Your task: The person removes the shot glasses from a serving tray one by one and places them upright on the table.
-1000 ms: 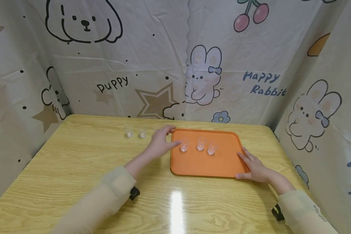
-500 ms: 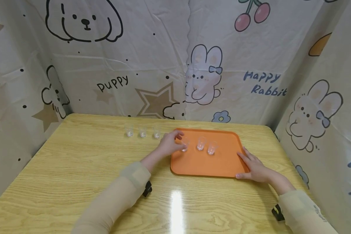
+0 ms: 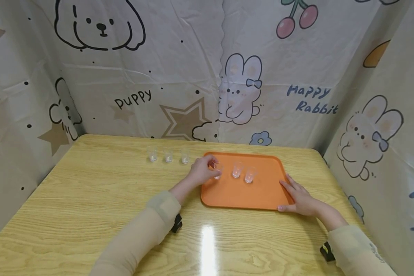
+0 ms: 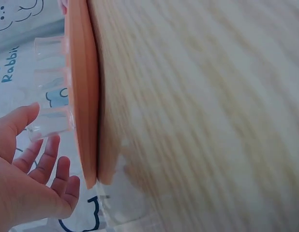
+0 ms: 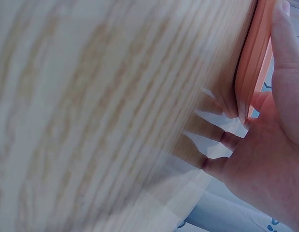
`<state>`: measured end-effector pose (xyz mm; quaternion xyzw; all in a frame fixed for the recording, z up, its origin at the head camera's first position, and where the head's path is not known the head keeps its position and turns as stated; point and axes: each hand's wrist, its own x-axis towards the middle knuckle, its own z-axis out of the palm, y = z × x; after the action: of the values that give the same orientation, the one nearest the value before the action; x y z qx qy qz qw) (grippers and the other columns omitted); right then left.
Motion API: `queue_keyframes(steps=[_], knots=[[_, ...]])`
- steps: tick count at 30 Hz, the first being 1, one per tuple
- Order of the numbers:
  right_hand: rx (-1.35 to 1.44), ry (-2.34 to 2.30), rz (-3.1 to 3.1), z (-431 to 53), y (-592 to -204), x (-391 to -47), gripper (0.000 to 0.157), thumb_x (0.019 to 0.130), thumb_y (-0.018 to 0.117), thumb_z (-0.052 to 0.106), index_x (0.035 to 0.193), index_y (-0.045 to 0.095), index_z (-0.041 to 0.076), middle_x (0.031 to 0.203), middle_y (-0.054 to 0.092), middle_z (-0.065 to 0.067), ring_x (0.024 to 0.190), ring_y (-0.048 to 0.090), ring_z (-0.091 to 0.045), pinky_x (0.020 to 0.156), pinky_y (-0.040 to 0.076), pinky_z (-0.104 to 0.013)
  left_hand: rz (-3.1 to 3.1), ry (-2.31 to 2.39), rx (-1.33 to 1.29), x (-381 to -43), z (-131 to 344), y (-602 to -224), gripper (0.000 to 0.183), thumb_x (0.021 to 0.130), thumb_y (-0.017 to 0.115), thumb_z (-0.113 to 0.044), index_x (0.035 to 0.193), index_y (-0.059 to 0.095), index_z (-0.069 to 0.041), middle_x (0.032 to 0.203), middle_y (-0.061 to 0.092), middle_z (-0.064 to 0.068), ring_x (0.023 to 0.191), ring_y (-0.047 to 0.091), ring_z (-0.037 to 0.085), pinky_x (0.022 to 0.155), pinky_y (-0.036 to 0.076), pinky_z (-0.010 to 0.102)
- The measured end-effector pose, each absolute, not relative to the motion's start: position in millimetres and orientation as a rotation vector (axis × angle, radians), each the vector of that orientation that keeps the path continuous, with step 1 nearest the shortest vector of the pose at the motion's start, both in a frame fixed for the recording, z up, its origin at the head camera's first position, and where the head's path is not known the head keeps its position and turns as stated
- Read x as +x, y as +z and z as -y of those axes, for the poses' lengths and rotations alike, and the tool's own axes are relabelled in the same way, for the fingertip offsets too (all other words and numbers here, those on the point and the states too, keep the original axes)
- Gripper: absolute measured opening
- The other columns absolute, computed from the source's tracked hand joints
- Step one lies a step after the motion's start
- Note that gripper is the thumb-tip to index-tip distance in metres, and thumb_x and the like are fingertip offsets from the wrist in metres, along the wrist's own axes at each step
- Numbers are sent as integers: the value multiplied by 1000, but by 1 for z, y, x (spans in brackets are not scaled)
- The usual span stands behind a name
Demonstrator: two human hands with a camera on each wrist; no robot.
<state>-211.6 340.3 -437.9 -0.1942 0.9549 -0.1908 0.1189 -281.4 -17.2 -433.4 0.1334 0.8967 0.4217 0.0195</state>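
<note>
On the orange tray [image 3: 241,195] stand three small clear glasses. The leftmost glass [image 4: 50,123] lies between the thumb and fingers of my left hand [image 3: 201,170], which pinches it near the tray's left rim. The middle glass [image 3: 237,170] and right glass [image 3: 249,175] stand apart from that hand. My right hand [image 3: 301,199] rests against the tray's right rim with its fingers spread, thumb at the near corner. In the right wrist view, some fingertips of the right hand [image 5: 270,145] touch the table beside the tray.
Three more clear glasses stand in a row on the wooden table [image 3: 89,199], left of the tray: a left one [image 3: 153,156], a middle one [image 3: 168,156] and a right one [image 3: 185,157]. A printed cloth [image 3: 179,69] hangs behind the table and along its sides.
My left hand has moved right from beside the tray to its leftmost glass, and its fingers have closed in. The rightmost glass off the tray has come into view. My right hand stays put.
</note>
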Motion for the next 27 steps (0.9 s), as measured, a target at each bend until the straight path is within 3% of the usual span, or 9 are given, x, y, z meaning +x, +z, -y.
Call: queue_keyframes(steps=[10,15,27], knots=[[-583,-574,-2793,-340,-440,-212,97,79,73,42,144,23,-10,150,4,-34,131,11,-58,100,15,-71,-2707,1428,425,-267,35,-414,35,81,75,-20,108,60,-4,91,59,4,84,51,19,71,42,29],[-588,-580,-2792,-340,-439,-211,97,78,73,42,144,23,-10,150,4,-34,132,12,-58,99,16,-72,-2708,1452,431,-262,49,-403,32,81,75,-21,106,60,-7,93,60,4,92,54,26,77,43,32],[-623,-602,-2819,-347,-453,-215,97,79,69,50,144,24,-6,153,2,-29,130,12,-58,97,16,-74,-2751,1387,361,-250,93,-392,34,81,74,-26,107,59,-10,98,61,5,101,54,26,88,44,37]])
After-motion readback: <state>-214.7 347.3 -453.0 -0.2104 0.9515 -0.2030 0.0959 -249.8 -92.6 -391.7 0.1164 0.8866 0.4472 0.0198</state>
